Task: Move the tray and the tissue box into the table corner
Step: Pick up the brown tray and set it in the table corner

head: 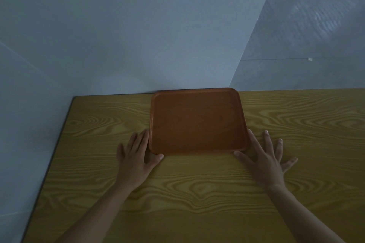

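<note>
A reddish-brown rectangular tray (pixel 197 120) lies flat on the wooden table, its far edge against the back wall. My left hand (pixel 136 156) rests flat on the table at the tray's near-left corner, fingers spread, thumb touching the front rim. At the near-right corner my right hand (pixel 266 158) lies flat with fingers apart, thumb and forefinger against the rim. Neither hand grips anything. No tissue box is in view.
The wood-grain table (pixel 187 193) ends at a dark left edge (pixel 53 154), with its far-left corner (pixel 75 97) to the left of the tray. A pale wall (pixel 118 35) stands behind, and a grey panel (pixel 306 45) at the right.
</note>
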Action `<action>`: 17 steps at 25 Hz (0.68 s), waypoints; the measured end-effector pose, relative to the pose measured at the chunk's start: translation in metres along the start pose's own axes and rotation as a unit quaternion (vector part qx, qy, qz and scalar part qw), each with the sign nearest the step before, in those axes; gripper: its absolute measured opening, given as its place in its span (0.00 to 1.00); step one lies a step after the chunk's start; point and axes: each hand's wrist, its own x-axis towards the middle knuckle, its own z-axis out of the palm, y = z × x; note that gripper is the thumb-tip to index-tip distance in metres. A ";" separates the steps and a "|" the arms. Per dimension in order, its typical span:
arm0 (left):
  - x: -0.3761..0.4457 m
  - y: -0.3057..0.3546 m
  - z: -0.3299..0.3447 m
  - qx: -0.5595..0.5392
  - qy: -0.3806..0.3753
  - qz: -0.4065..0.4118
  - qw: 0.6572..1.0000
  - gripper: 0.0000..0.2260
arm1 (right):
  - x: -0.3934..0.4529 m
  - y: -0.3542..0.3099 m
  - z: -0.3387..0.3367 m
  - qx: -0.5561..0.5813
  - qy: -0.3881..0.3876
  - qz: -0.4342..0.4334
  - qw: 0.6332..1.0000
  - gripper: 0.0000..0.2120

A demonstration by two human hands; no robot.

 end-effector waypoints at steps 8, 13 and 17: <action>0.006 0.005 -0.007 -0.020 -0.063 -0.028 0.997 0.43 | 0.000 -0.005 -0.007 -0.011 -0.024 0.021 0.999 0.39; -0.003 0.035 -0.030 0.019 -0.125 -0.124 0.984 0.40 | -0.011 -0.019 -0.030 -0.050 -0.091 0.043 0.994 0.40; -0.038 0.045 -0.043 0.020 -0.189 -0.150 0.970 0.36 | -0.050 -0.023 -0.045 -0.096 -0.164 0.032 0.981 0.35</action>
